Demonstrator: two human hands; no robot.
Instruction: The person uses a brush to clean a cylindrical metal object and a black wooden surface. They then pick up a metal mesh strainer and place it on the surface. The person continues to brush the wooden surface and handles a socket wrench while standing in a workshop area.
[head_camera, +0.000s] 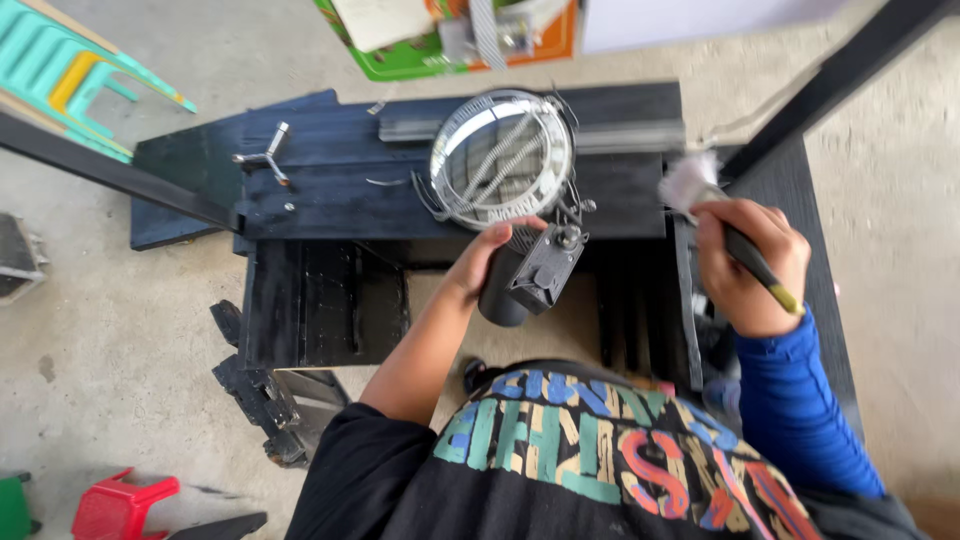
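Over black workbench (330, 190): left hand (487, 255) grips black cylindrical lamp (515, 285); right hand (745, 265) clenches brush (722, 225).

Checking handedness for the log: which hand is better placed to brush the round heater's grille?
Right. The right hand already holds the paintbrush, bristles beside the heater; the left hand is occupied gripping its black base.

Metal bracket (264, 152) on open left bench (330, 195)
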